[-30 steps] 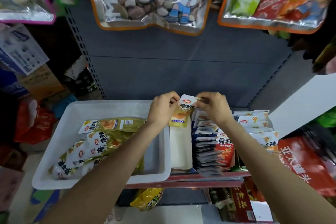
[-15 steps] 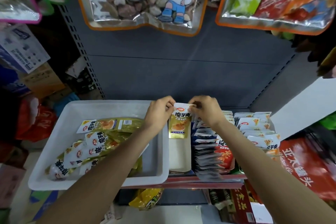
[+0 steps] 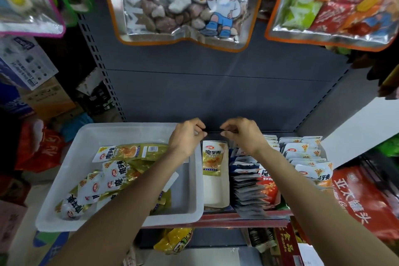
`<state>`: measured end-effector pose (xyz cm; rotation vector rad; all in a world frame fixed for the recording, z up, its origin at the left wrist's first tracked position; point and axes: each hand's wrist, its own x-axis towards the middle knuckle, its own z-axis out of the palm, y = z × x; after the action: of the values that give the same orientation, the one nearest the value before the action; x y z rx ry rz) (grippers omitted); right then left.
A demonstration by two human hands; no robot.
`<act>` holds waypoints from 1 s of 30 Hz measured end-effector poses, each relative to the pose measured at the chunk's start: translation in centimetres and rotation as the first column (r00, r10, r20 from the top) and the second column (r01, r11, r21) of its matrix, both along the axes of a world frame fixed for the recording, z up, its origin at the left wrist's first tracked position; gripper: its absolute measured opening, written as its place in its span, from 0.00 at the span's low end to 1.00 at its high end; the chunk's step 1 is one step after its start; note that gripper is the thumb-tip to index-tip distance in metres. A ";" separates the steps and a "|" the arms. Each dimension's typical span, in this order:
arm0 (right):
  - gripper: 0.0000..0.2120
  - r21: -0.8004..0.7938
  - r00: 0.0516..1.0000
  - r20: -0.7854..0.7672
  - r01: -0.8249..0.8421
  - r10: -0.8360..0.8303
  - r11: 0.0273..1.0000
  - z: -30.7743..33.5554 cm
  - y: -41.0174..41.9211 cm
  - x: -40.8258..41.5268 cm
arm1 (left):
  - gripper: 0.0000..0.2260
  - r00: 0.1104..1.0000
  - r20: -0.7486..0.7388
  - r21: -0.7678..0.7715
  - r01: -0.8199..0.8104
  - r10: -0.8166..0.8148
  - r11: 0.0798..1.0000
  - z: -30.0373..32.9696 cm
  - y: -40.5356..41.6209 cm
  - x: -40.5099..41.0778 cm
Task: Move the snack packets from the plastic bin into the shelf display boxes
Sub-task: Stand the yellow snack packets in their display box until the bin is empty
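Both hands curled empty above display box (image 3: 216, 192), bin (image 3: 121, 134) left, packed packet rows (image 3: 248, 183) right

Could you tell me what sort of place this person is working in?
Most likely a small grocery or snack shop. A metal shelf with perforated uprights holds display boxes of packets in rows, large snack bags hang above, and a white bin of restocking packets sits beside them.

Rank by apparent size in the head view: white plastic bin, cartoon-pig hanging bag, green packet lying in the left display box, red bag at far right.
1. white plastic bin
2. cartoon-pig hanging bag, though nearer the camera and cut off at the top
3. red bag, partly out of frame, so unsure
4. green packet, clearly smallest
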<state>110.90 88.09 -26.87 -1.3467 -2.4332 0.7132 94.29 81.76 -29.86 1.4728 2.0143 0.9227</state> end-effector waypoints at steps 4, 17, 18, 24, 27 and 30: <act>0.07 0.008 0.990 -0.138 -0.036 0.037 0.999 1.0 -2.2 -2.7 | 0.06 0.999 -0.008 0.026 -0.036 0.036 0.999 -0.2 -2.5 -2.3; 0.35 -0.367 0.983 0.161 -0.026 0.090 0.930 -10.5 -7.8 -16.3 | 0.36 0.964 -0.254 -0.404 -0.034 -0.076 0.914 -8.6 -10.7 -14.6; 0.37 -0.361 0.976 0.193 -0.022 0.098 0.932 -11.4 -7.6 -16.6 | 0.38 0.974 -0.210 -0.414 -0.016 -0.079 0.910 -8.9 -10.8 -14.8; 0.19 -0.051 0.906 0.419 -0.042 0.060 0.998 -13.4 -7.9 -17.8 | 0.40 0.996 -0.081 -0.421 -0.011 -0.026 0.907 -10.3 -10.9 -15.2; 0.14 0.075 0.888 0.446 -0.161 0.111 0.984 -13.0 -8.5 -17.9 | 0.38 0.994 -0.109 -0.352 -0.018 -0.022 0.936 -10.0 -11.1 -15.2; 0.12 0.037 0.883 0.414 -0.260 0.222 0.965 -10.5 -8.2 -16.9 | 0.28 0.979 -0.204 -0.141 0.002 -0.031 0.990 -8.6 -11.0 -15.0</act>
<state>93.97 79.84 -37.32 -1.2722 -2.9624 0.3916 79.32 70.76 -38.47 1.5579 2.1608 0.6293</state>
